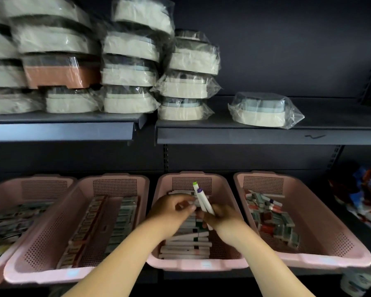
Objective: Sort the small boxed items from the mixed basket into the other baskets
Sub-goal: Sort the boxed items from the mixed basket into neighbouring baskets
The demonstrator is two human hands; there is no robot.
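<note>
Shop or stockroom: dark metal shelving (266,133), plastic-wrapped stock stacks (129,71), row of pink baskets (304,260).

Four pink baskets (201,265) were set side by side along the lower shelf's (201,276) front edge — on the upper shelf (266,133), plastic-wrapped containers (186,110) were stacked, mostly leftward.

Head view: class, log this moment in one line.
right hand: holds two pens | left hand: beside pens, grip unclear | over: third pink basket
</note>
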